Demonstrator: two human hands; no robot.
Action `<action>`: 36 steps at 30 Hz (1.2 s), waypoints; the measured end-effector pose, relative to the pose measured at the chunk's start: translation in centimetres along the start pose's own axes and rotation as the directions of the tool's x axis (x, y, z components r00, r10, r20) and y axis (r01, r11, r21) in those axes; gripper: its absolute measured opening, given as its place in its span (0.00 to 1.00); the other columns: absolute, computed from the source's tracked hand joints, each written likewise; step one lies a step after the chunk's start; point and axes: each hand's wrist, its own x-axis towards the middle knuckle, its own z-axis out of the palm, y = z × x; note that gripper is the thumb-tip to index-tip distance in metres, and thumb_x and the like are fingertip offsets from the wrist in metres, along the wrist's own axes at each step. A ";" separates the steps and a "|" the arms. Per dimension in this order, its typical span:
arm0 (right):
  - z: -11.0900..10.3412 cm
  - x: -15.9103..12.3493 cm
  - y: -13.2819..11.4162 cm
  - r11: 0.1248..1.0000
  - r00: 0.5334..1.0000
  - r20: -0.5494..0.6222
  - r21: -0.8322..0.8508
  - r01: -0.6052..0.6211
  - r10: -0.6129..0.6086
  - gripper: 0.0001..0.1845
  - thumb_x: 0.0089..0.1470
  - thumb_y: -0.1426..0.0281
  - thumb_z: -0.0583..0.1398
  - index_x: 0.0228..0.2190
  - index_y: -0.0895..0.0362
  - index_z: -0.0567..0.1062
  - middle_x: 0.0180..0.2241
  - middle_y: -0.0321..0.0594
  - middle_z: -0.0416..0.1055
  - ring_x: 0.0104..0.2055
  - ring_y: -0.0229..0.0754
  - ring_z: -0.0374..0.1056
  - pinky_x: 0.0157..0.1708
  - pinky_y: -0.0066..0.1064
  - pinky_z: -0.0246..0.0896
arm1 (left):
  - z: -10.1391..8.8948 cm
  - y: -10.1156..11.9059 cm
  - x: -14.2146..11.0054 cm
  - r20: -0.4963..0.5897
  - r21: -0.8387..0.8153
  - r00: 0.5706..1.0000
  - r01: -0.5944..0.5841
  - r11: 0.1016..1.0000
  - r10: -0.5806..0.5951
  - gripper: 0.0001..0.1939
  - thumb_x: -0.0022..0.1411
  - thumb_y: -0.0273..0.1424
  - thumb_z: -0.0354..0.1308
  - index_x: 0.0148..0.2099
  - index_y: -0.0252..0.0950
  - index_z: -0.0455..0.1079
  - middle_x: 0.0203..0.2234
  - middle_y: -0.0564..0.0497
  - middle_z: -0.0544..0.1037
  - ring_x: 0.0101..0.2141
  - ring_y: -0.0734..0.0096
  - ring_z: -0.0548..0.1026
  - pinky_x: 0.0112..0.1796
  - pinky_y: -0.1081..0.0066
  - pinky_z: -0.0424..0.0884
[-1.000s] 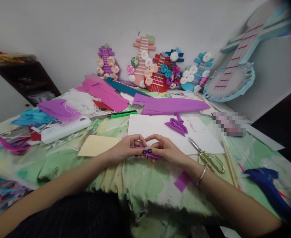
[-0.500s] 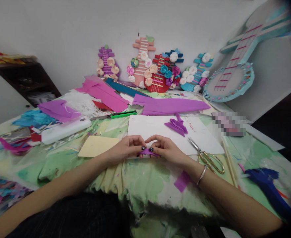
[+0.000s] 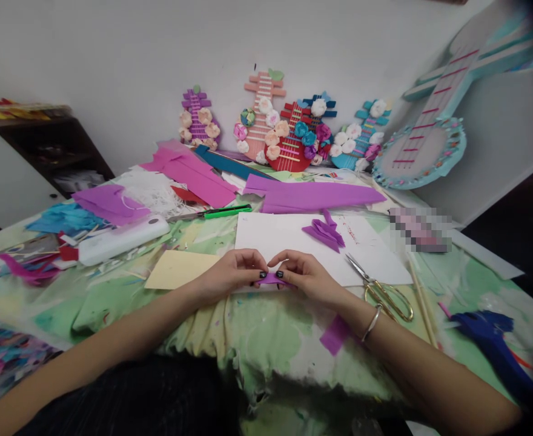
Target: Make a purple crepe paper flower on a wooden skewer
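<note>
Fingers (image 3: 256, 277) of left hand (image 3: 239, 266) and right hand (image 3: 303, 269) pinched on small purple paper piece (image 3: 271, 279) | piece at near edge of white rectangular paper sheet (image 3: 264, 233) | light, even pressure likely best; hard pulling may tear it

My purple strip (image 3: 272, 279) looks like matt paper; to the right, glossy metal scissors (image 3: 370, 280), a plastic glue gun (image 3: 487, 328).
</note>
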 end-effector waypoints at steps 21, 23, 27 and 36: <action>0.1 -0.1 0.2 0.999 1.000 0.002 0.054 -0.001 0.001 0.08 0.53 0.70 0.57 0.37 0.57 0.68 0.18 0.28 0.60 0.18 0.29 0.53 0.17 0.20 0.45 | -0.2 0.1 0.2 0.057 0.044 0.996 0.061 0.997 -0.063 0.15 0.54 0.37 0.61 0.38 0.31 0.67 0.21 0.53 0.73 0.20 0.76 0.73 0.22 0.79 0.62; 0.2 -0.1 0.2 1.000 1.000 -0.016 0.021 -0.003 0.004 0.07 0.53 0.69 0.57 0.36 0.57 0.69 0.19 0.29 0.60 0.19 0.29 0.53 0.18 0.21 0.45 | -0.2 0.1 0.1 0.082 0.122 0.995 0.039 0.992 -0.049 0.16 0.52 0.34 0.62 0.41 0.31 0.67 0.23 0.51 0.75 0.23 0.74 0.74 0.24 0.78 0.64; 0.5 -0.1 0.0 0.999 0.999 -0.051 -0.035 0.005 -0.007 0.07 0.53 0.68 0.57 0.35 0.59 0.70 0.23 0.32 0.64 0.22 0.30 0.55 0.21 0.22 0.46 | -0.1 0.2 -0.1 0.065 0.149 0.996 0.053 0.987 -0.063 0.14 0.49 0.30 0.64 0.39 0.31 0.69 0.25 0.49 0.77 0.25 0.74 0.74 0.26 0.76 0.66; 0.4 -0.3 -0.1 1.000 0.999 -0.034 -0.012 -0.028 0.027 0.10 0.50 0.67 0.60 0.35 0.58 0.69 0.18 0.30 0.64 0.19 0.31 0.59 0.20 0.22 0.51 | 0.2 0.3 0.0 0.009 0.174 0.996 0.090 0.981 -0.093 0.15 0.49 0.30 0.64 0.40 0.30 0.70 0.23 0.50 0.76 0.20 0.76 0.73 0.21 0.79 0.62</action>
